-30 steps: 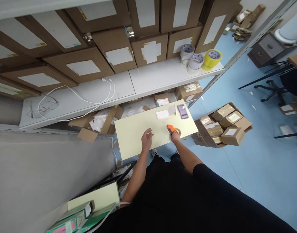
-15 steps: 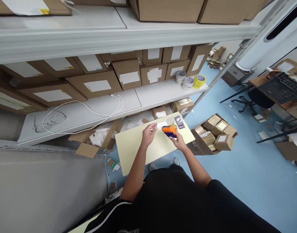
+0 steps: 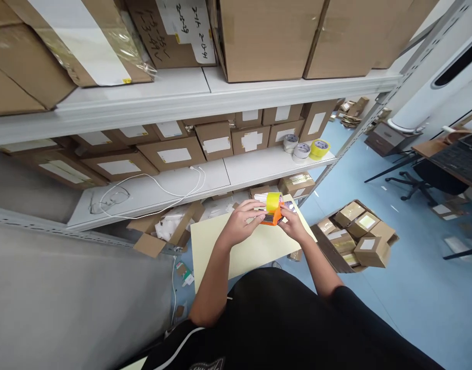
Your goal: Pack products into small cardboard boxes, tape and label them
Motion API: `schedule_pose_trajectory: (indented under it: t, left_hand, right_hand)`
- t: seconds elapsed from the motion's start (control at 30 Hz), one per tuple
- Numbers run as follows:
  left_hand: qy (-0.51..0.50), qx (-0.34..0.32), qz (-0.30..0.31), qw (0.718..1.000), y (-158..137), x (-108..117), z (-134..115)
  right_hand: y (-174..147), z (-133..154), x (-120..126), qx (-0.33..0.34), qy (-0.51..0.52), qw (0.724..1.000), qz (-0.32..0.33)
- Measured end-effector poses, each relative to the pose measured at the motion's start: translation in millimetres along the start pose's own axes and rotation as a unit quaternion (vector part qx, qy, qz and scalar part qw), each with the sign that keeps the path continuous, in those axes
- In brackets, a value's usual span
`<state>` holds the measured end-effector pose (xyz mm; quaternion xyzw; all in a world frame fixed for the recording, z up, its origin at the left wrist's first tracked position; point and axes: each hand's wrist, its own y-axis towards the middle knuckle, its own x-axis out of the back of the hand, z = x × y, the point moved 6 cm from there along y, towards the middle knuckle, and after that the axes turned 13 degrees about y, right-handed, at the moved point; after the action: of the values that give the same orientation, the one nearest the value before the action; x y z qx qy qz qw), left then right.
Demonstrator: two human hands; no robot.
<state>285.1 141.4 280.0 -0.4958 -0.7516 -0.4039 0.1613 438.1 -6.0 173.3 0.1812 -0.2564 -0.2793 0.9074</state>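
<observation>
An orange and dark tape dispenser (image 3: 276, 218) with a yellow tape roll (image 3: 273, 202) on it is held over the pale yellow board. My right hand (image 3: 293, 224) grips its right side. On its left side, my left hand (image 3: 241, 222) has its fingers and thumb bent around the near end; the exact contact is partly hidden. The pale yellow board (image 3: 216, 246) lies flat below both hands. Behind the dispenser, a phone-like dark item (image 3: 289, 206) shows in part beside my right hand. A bit of white paper (image 3: 260, 197) sits just behind the tape roll.
A metal rack shelf (image 3: 259, 164) stands in front, with labelled cardboard boxes (image 3: 177, 153), tape rolls (image 3: 302, 151) and a white cable (image 3: 154, 180). An open carton of small boxes (image 3: 351, 234) is on the floor at right. Another open carton (image 3: 170, 226) stands left of the board.
The view has tilted up, showing more upper-shelf boxes. My left hand has moved right onto the dispenser. The dispenser has turned, so its yellow roll now shows on top.
</observation>
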Motion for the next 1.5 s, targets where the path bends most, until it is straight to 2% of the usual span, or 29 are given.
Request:
schedule_pose_trajectory:
  t: [0.1,0.17,0.33,0.43,0.5,0.6,0.67,0.83,1.0,1.1,1.2,1.3,1.37,1.5]
  left_hand:
    - [0.002,-0.001,0.001,1.0,9.8,1.4,-7.9]
    - [-0.004,0.021,-0.01,1.0,18.0,0.4,-5.4]
    - [-0.06,0.131,-0.065,0.987,34.6,-8.9,16.6]
    - [-0.127,0.204,-0.067,0.969,40.0,-19.9,28.5]
    - [-0.155,0.229,-0.056,0.959,43.7,-27.4,32.3]
    - [-0.152,0.254,-0.053,0.954,50.8,-36.9,36.1]
    - [-0.124,0.27,-0.083,0.951,56.2,-39.6,37.8]
    - [0.02,0.24,-0.149,0.959,76.1,-40.4,22.3]
    - [0.136,0.215,-0.245,0.935,89.6,-29.2,4.5]
    - [0.212,0.197,-0.217,0.932,97.2,-35.6,-2.7]
    - [0.273,0.208,-0.185,0.921,98.2,-45.6,-10.0]
    - [0.269,0.234,-0.243,0.902,89.2,-41.7,-19.3]
    - [0.238,0.24,-0.274,0.9,82.1,-36.6,-22.5]
    - [0.206,0.25,-0.27,0.907,69.7,-32.3,-18.4]
  right_hand:
    - [15.9,-1.8,10.8,0.028,0.002,0.999,0.031]
    - [25.2,-4.8,17.6,0.044,0.008,0.998,0.048]
    - [38.9,-23.8,31.9,0.05,0.016,0.997,0.056]
    - [40.1,-34.3,38.6,0.056,0.021,0.997,0.055]
    - [39.7,-37.6,41.6,0.062,0.022,0.996,0.06]
    - [40.8,-40.9,43.9,0.048,0.024,0.996,0.069]
    - [43.1,-45.0,42.9,0.021,0.032,0.996,0.082]
    - [51.7,-66.2,46.5,-0.03,0.069,0.994,0.073]
    - [55.3,-93.9,62.1,-0.057,0.084,0.994,0.05]
    - [55.2,-106.9,69.0,-0.081,0.08,0.993,0.04]
    - [59.0,-115.6,76.1,-0.084,0.058,0.995,0.009]
    - [71.2,-126.2,85.3,-0.069,0.02,0.997,-0.02]
    - [86.6,-136.2,90.8,-0.055,0.003,0.998,-0.018]
    - [138.7,-160.0,98.9,-0.016,-0.024,1.0,0.004]
